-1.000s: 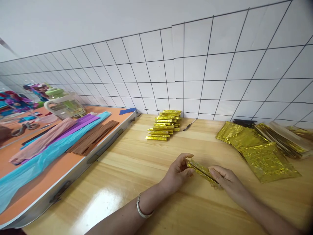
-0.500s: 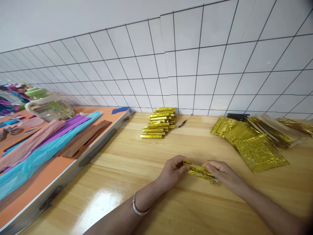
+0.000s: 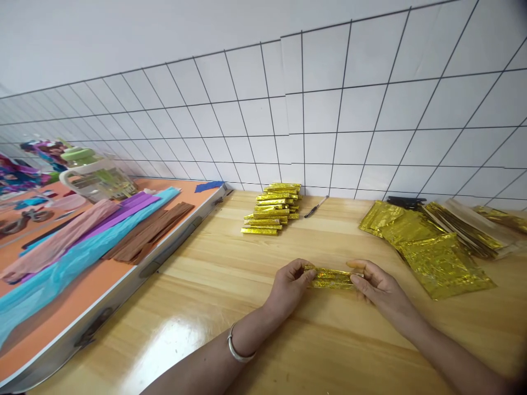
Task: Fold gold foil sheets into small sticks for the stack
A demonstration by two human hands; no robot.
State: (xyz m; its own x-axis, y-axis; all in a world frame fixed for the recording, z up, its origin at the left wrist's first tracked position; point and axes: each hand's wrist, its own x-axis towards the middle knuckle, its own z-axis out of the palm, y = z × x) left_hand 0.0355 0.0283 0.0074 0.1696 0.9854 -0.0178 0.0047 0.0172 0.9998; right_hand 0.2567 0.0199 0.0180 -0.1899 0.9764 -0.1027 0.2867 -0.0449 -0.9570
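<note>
Between my hands is a gold foil sheet (image 3: pixel 332 277), creased lengthwise into a narrow strip, held just over the wooden table. My left hand (image 3: pixel 290 282) pinches its left end between thumb and fingers. At the right end, my right hand (image 3: pixel 376 285) grips the foil with the thumb at the near side and the forefinger raised behind. Beyond the hands lies a pile of folded gold foil strips (image 3: pixel 272 211). Flat gold foil sheets (image 3: pixel 447 263) overlap on the table to the right.
A pen (image 3: pixel 316 207) lies beside the pile of strips. Behind the flat sheets is a black item (image 3: pixel 405 202). On the left, an orange-topped board (image 3: pixel 123 269) bears crepe paper strips (image 3: pixel 99 241), a green-lidded jug (image 3: pixel 102 181) and scissors (image 3: pixel 27 219). A tiled wall (image 3: pixel 321 109) bounds the table.
The foil has turned from slanting down rightward to nearly level, its lengthwise folds now facing me. My right hand has shifted its grip at the right end. The view has moved slightly.
</note>
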